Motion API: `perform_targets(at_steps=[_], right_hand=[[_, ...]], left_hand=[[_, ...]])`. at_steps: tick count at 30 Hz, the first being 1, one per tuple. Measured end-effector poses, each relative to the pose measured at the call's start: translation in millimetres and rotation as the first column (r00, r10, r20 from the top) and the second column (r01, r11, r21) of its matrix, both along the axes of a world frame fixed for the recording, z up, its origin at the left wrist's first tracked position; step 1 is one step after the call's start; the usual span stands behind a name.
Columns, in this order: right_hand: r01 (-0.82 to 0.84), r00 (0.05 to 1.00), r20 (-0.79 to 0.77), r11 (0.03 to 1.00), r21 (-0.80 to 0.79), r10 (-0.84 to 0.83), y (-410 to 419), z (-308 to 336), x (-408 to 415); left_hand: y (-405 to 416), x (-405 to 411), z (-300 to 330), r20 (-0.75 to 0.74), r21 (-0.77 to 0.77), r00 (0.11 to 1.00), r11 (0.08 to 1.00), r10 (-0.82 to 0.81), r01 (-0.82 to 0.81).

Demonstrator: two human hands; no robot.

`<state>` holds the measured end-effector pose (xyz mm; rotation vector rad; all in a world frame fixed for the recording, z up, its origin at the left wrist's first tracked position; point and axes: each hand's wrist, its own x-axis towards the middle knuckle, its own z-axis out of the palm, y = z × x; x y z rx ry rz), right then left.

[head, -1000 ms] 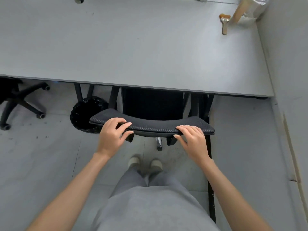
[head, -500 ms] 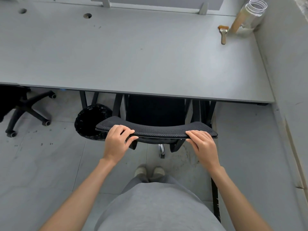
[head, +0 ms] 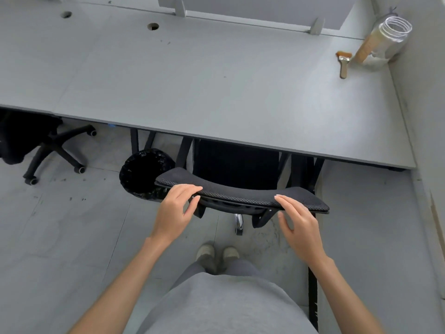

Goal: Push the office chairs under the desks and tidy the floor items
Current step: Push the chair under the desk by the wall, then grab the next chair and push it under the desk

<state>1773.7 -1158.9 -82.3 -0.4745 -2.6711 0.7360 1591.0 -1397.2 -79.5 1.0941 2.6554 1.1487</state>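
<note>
Chair backrest (head: 240, 192) sat tucked against counter (head: 216, 92) edge; left hand (head: 175, 210) and right hand (head: 298, 225) fingers loosened, spread, barely touching backrest

Both hands, left (head: 177, 208) and right (head: 298, 220), touch the chair's backrest (head: 240, 191) tucked under the desk (head: 192, 80).

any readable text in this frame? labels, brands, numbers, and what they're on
None readable.
Glass jar at the desk's far right corner: no label shows.
Paintbrush beside it: no marking can be made out on handle or ferrule.
Black office chair, touched by left hand and right hand: no logo or tag in view.
Black bin on the floor: no text.
</note>
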Motion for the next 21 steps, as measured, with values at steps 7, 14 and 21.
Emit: perform_targets(at_steps=[7, 14, 21], right_hand=[[-0.237, 0.960, 0.018, 0.840, -0.488, 0.281, -49, 8, -7], [-0.323, 0.670, 0.264, 0.593, -0.738, 0.694, -109, -13, -69], [-0.539, 0.386, 0.088, 0.302, -0.786, 0.918, -244, 4, -164]], left_hand=[[-50, 71, 11, 0.478, 0.155, 0.785, 0.842, 0.395, -0.518], [-95, 173, -1, 0.670, 0.091, 0.362, 0.412, 0.649, -0.907], [-146, 238, -12, 0.641, -0.006, -0.068, -0.084, 0.765, -0.996]])
